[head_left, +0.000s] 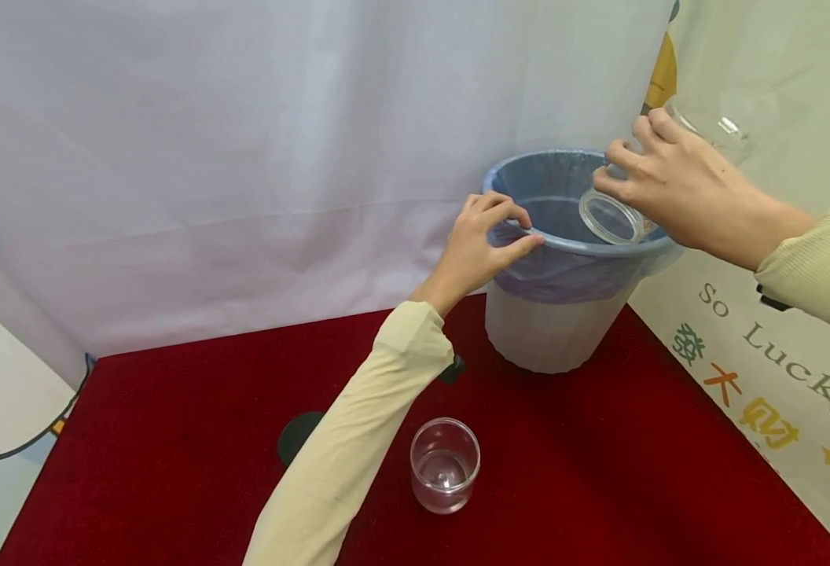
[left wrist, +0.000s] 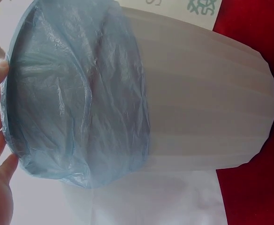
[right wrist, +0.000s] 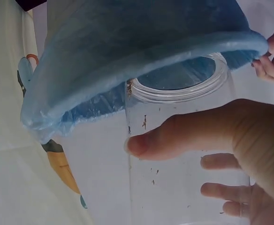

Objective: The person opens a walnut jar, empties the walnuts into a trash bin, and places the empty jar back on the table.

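My right hand (head_left: 684, 185) grips a clear jar (right wrist: 184, 178), tipped so its threaded mouth points down into a trash can (head_left: 552, 330). Small brown flecks cling inside the jar near the mouth and along its wall. A blue plastic liner (left wrist: 76, 93) covers the can's rim and folds down outside. At the near-left rim, my left hand (head_left: 475, 240) pinches the lined edge between thumb and fingers. In the left wrist view, its fingertips (left wrist: 8, 166) lie against that edge.
On the red table (head_left: 196, 393) stands a clear glass cup (head_left: 445, 468), near my left forearm. A dark round disc (head_left: 298, 436) lies partly under that sleeve. A white curtain (head_left: 245, 157) hangs behind, and a printed wall sheet (head_left: 762, 377) is at right.
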